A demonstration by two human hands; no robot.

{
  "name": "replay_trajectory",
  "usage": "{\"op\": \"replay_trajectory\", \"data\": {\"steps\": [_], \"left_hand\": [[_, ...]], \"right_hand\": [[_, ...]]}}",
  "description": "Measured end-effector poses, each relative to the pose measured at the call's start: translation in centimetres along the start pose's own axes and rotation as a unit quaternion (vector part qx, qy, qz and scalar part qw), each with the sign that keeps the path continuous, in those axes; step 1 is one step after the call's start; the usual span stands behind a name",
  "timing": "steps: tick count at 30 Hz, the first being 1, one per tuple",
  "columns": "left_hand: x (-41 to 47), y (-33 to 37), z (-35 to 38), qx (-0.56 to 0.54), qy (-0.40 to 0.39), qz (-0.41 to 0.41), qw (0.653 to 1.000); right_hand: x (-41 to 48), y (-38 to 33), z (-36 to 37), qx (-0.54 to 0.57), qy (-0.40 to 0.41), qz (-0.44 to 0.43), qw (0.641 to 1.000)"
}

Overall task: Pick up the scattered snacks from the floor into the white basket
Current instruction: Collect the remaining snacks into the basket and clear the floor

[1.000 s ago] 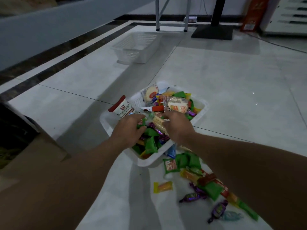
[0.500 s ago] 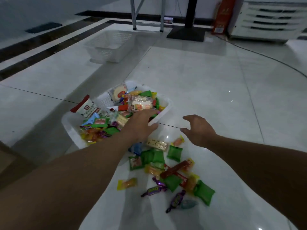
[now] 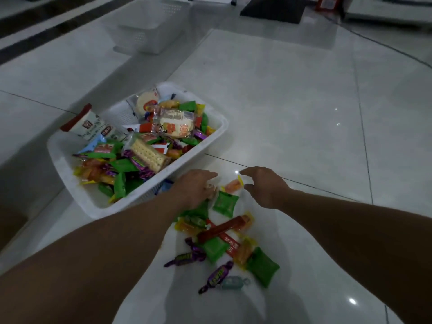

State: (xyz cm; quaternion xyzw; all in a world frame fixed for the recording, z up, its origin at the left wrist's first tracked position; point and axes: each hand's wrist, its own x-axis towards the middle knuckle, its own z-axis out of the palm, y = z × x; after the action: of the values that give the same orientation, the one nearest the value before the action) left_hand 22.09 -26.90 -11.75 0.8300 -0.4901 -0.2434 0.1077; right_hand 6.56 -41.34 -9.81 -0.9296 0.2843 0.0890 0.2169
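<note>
A pale, glossy tiled floor fills the frame, dim and reflective, with dark border strips at upper left. The scattered snacks lie in a loose heap at lower centre, just beside the near right wall of the white basket. The basket sits at centre left and is piled with wrappers. At the heap's top edge an orange candy lies between the two hands, with a green pouch just below it. Further down are a long red stick pack, purple twist-wrapped sweets and another green pouch at the lower right. The left hand lies palm down over the heap's upper left corner, fingers stretched out and close together. It grips nothing that shows, and what is under the palm is hidden. The right hand hovers just right of the orange candy, fingers spread and loosely curved, empty. This looks like a two-handed gather. I judge it goes best with both hands closing in from opposite sides, low against the tile, so the slippery wrappers bunch together rather than skate off. Taking the top cluster first keeps the lift short, since the rim is near. The small twisted sweets lower down likely need a separate pinch. A second, empty basket stands well apart at upper left.
</note>
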Motion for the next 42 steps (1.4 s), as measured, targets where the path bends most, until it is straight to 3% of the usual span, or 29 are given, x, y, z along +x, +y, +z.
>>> {"op": "replay_trajectory", "data": {"steps": [6,13,17,23,27,33,42], "left_hand": [[1.5,-0.9,1.1,0.067,-0.027,-0.041,0.997],[2.6,-1.4,0.9,0.104,-0.037,-0.071,0.991],[2.0,-1.2,1.5,0.085,-0.049,-0.074,0.992],[0.8,2.0,0.1,-0.052,0.013,-0.046,0.997],[-0.1,4.6,-3.3,-0.088,0.075,-0.011,0.993],[-2.3,4.6,-9.0,-0.198,0.162,-0.022,0.967],[-7.0,-4.9,-13.9,-0.216,0.257,-0.098,0.937]], "right_hand": [[2.5,-0.3,3.4,-0.008,-0.047,-0.029,0.998],[2.7,-0.2,4.4,-0.157,0.0,-0.049,0.986],[1.6,0.0,4.4,-0.083,0.003,-0.004,0.996],[-0.1,1.0,1.0,0.074,0.069,0.084,0.991],[-0.7,0.7,-2.5,0.142,0.132,0.115,0.974],[-0.1,-3.8,-6.3,0.238,0.195,0.101,0.946],[3.3,-15.7,-4.8,0.259,0.148,0.025,0.954]]}}
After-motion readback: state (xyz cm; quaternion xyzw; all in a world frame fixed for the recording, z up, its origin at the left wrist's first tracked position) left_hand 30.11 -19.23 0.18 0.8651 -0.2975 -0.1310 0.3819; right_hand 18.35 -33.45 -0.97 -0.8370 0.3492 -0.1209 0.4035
